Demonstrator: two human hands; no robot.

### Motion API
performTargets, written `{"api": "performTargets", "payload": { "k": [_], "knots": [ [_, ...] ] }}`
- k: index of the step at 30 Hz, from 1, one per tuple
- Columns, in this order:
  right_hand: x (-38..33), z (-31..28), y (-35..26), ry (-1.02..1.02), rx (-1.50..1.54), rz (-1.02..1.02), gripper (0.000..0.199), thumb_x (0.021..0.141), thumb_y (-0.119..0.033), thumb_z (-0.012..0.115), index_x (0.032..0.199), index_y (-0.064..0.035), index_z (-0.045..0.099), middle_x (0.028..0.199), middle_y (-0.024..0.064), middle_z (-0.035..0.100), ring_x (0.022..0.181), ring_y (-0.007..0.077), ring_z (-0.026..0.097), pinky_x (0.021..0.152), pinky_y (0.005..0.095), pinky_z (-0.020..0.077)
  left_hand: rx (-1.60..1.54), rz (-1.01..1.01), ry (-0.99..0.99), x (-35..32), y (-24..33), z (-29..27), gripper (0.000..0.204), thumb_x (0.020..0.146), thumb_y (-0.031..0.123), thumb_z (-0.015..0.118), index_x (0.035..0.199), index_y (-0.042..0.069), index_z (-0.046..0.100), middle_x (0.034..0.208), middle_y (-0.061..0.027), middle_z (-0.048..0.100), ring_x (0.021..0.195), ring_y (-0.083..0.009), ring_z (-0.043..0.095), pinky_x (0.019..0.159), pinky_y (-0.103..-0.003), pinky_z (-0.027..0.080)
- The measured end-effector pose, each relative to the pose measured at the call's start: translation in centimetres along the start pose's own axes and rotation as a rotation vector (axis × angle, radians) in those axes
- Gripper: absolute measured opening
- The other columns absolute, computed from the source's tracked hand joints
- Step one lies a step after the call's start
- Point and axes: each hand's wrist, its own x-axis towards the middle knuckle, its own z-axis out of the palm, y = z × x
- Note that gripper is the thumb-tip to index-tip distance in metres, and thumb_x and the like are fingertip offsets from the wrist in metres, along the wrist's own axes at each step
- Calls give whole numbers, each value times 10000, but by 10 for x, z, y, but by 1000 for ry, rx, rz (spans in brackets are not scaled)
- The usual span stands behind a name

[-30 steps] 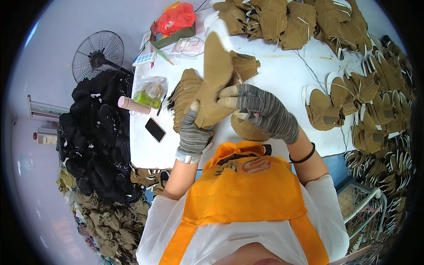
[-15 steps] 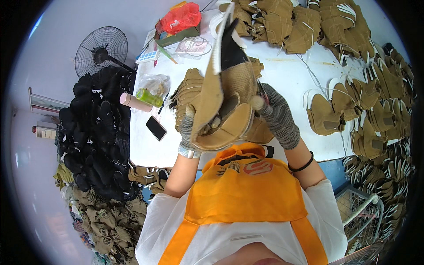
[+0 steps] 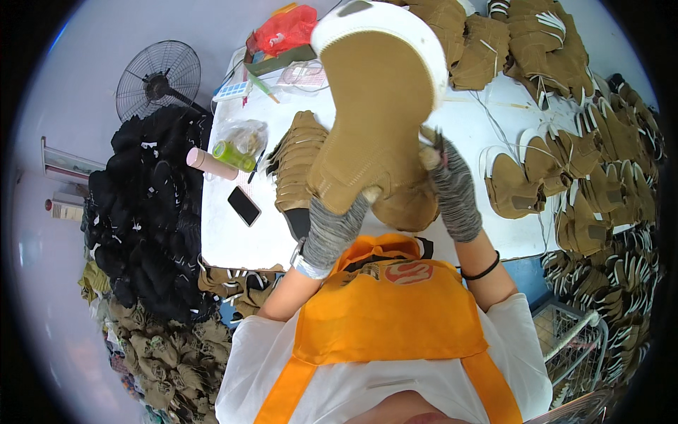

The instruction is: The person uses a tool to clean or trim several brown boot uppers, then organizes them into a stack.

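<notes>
Facing the person now is the broad, smooth side of a curved tan-brown shoe upper with a thick white rim (image 3: pixel 374 116); half a second ago its hollow inside showed. The turn puts its lower stitching in plain sight. It is held up at twelve o'clock from the chest, over the white surface (image 3: pixel 219 244). The left hand (image 3: pixel 339 225), in a grey knit glove, pinches its lower end; the matching right hand (image 3: pixel 455 191), by its four o'clock edge, grips a small dark pointed implement (image 3: pixel 439 143), perhaps snips.

An overlapping brown fabric stack (image 3: pixel 300 166) lies at nine o'clock from the upper, with a black smartphone (image 3: pixel 244 205) at eight. Brown white-edged uppers (image 3: pixel 515 185) sit at three. The raised upper hides part of the surface, and a thin grey cord (image 3: pixel 498 128) crosses it at two.
</notes>
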Motion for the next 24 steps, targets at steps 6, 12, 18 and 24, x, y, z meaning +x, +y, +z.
{"api": "performTargets", "payload": {
  "k": [6,12,18,24],
  "knots": [
    [-9,10,-13,50,277,207,455,862,-363,676,1128,-1,603,1050,76,628,936,140,580,859,266,471,36,-11,-107,-11,12,3,353,863,178,665,1179,43,579,1151,-132,615,1074,-269,582,906,-387,460],
    [6,-25,2,63,349,272,443,880,-372,647,1136,-15,590,1014,68,626,871,136,591,786,264,497,15,227,-765,10,58,-67,438,898,304,611,1186,-22,560,1204,-167,589,1129,-327,549,967,-400,410],
    [-3,-47,9,-32,724,507,518,883,-339,632,1279,-53,461,1142,127,591,984,202,592,835,302,511,-525,-304,9,27,-22,-57,703,853,552,584,1247,-26,516,1208,-154,577,1090,-200,564,982,-325,407],
    [3,-44,40,-237,-573,-135,406,849,-302,569,1193,-91,540,1195,108,571,1114,268,524,1035,398,376,-1450,-458,-432,44,-36,24,822,837,555,602,1408,33,324,1355,-142,468,1228,-238,470,1060,-387,356]
  ]
}}
